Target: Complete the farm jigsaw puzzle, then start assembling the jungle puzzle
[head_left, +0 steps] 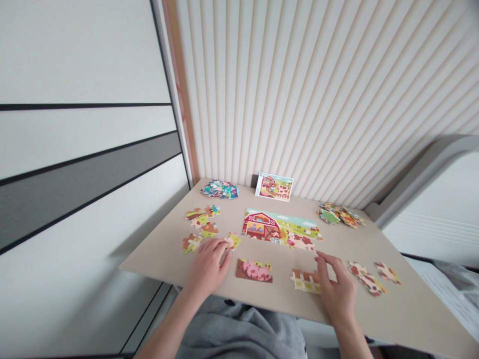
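Note:
My left hand (211, 264) is low over the left part of the table, thumb apart from fingers. Its fingertips touch a yellow-green puzzle piece (235, 240), partly covered by them. My right hand (339, 289) is above the table at the right, thumb and forefinger tips brought close together; whether something small is between them I cannot make out. Beside the right thumb lies a joined fence section (305, 280), its right end hidden by the hand. A joined pig section (255, 270) lies between my hands. Beyond them is the larger joined farm puzzle (280, 227) with a red barn and part of a cow.
A picture card (275, 187) leans at the back. Loose pieces (202, 217) lie at left, cow-patterned pieces (366, 278) at right. Two piles, blue-purple pieces (220, 189) and orange-green pieces (340, 215), sit at the back corners. A pleated curtain (299, 89) hangs behind the table (160, 254).

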A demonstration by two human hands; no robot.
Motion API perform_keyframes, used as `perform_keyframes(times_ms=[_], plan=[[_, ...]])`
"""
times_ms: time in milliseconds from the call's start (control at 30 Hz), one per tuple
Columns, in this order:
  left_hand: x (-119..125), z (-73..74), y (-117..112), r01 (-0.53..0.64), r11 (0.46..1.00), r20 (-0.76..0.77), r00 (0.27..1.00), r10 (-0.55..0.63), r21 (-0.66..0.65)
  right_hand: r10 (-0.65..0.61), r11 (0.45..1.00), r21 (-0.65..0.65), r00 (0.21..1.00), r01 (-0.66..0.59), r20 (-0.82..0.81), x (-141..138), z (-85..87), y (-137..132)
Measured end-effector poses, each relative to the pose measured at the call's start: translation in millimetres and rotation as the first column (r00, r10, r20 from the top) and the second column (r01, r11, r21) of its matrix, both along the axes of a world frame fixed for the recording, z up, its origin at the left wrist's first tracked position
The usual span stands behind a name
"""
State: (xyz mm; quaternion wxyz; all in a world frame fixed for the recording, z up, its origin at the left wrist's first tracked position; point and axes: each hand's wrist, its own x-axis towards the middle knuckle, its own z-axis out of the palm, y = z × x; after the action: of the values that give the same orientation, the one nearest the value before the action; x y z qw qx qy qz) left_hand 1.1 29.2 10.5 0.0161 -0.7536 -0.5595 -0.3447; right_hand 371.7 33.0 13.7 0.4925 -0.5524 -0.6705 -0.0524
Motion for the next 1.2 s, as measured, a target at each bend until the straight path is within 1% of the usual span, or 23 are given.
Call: perform_keyframes(times_ms=[67,200,333,667,833,1033,1100,1200], plan=[[2.4,1.1,-0.4,0.0,1.0,-0.034,0.999,0.0,-0.011,-0.003,1.0,-0.028,0.999,0.002,-0.04,-2.3,-2.5,-1.9],[4.4,1.5,-1.6,-0.002,1.0,-0.06,0.998,0.002,-0.006,0.038,0.998,-0.045,0.999,-0.038,-0.006,-8.9,-1.6,-3.9],[3.5,0.5,-1.8,-0.001,1.0,-0.071,0.997,0.0,-0.011,0.059,0.997,-0.058,0.998,-0.059,0.005,-8.8,-1.7,-4.7],[3.9,3.2,-3.3,0.001,1.0,-0.067,0.998,-0.002,-0.013,0.049,0.997,-0.059,0.999,-0.048,0.017,-9.1,-2.4,-6.3],[4.6,5.2,-3.5,0.0,1.0,-0.07,0.998,-0.002,-0.026,0.065,0.995,-0.076,0.997,-0.062,0.034,-7.4,-5.1,-5.9],[5.1,3.3,-2.6,0.026,1.0,-0.027,0.999,-0.026,-0.016,0.087,0.993,-0.085,0.994,-0.081,0.062,-8.0,-2.3,-5.4],[4.0,0.7,-1.2,0.0,1.0,-0.013,1.0,0.0,-0.008,0.084,0.993,-0.086,0.994,-0.079,0.063,-8.6,-1.2,-5.6],[1.6,-4.5,1.3,-0.096,0.995,-0.002,0.995,0.096,0.034,0.081,0.992,-0.098,0.995,-0.075,0.059,-8.7,-1.8,-5.9]])
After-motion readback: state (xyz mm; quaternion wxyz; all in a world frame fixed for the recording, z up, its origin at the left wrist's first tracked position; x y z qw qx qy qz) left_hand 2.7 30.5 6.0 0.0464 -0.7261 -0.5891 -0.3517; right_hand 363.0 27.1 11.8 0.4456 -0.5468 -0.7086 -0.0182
